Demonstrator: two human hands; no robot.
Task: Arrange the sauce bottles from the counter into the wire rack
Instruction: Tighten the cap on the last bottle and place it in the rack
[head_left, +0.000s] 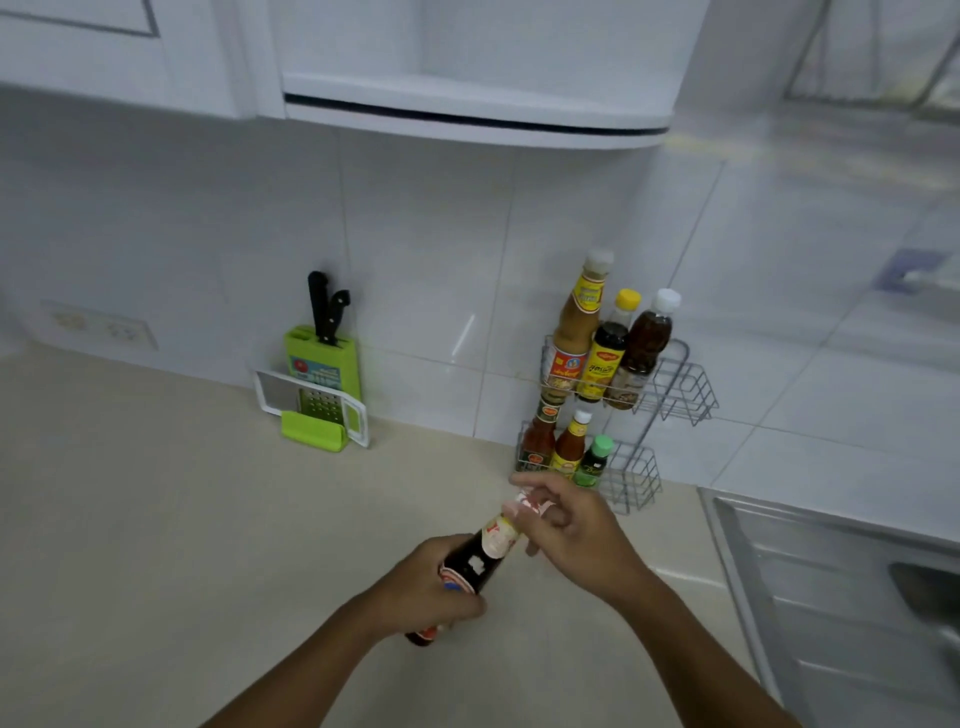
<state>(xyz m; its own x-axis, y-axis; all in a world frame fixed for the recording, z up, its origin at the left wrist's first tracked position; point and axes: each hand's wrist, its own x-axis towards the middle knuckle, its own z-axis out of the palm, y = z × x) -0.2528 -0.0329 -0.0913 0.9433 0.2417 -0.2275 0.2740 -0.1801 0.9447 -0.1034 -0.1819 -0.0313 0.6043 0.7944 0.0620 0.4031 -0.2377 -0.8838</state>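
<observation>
A dark sauce bottle (480, 558) with a pale neck label is held tilted above the beige counter, its top pointing toward the rack. My left hand (431, 590) grips its body. My right hand (569, 525) pinches its cap end. The two-tier wire rack (680, 387) stands against the tiled wall just beyond my hands. Its upper tier holds three bottles: a tall tan one (579, 322), a yellow-capped dark one (608, 353) and a white-capped brown one (644, 343). The lower tier holds a red sauce bottle (540, 439), an orange one (569, 447) and a small green-capped one (595, 465).
A green knife block (322, 364) with two black-handled knives and a grater (317, 402) stands at the wall to the left. A steel sink (841, 587) lies to the right. White cabinets (467, 98) hang overhead. A wall socket (98, 325) sits far left.
</observation>
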